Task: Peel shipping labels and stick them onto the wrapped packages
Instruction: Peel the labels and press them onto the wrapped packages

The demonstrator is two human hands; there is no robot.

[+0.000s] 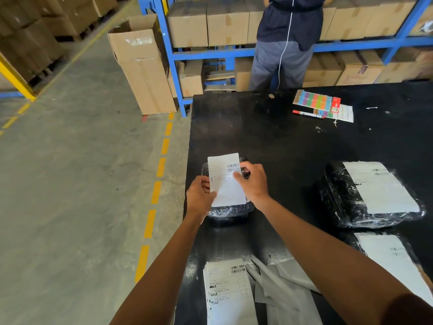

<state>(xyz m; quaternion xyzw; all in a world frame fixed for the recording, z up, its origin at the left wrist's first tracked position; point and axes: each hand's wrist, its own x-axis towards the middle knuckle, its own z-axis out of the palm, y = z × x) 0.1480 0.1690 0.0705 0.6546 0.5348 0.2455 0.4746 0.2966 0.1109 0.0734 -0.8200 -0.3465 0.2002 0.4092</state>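
Note:
A white shipping label (226, 181) with a barcode is held over a small black package wrapped in clear film (228, 211) near the table's left edge. My left hand (199, 195) pinches the label's left side. My right hand (254, 181) pinches its right side, thumb on the printed face. A larger wrapped package (339, 195) on the right carries a label (380, 186). Below it, another labelled package (389, 256) is partly hidden by my right arm. A stack of printed labels (228, 292) lies at the near edge, with peeled backing sheets (281, 292) beside it.
The black table (269, 132) holds coloured sticker sheets (315, 100) and a red marker (308, 114) at the back. A person (285, 41) stands behind the table at blue shelving (178, 55) full of cardboard boxes. An open tall box (140, 64) stands on the floor to the left.

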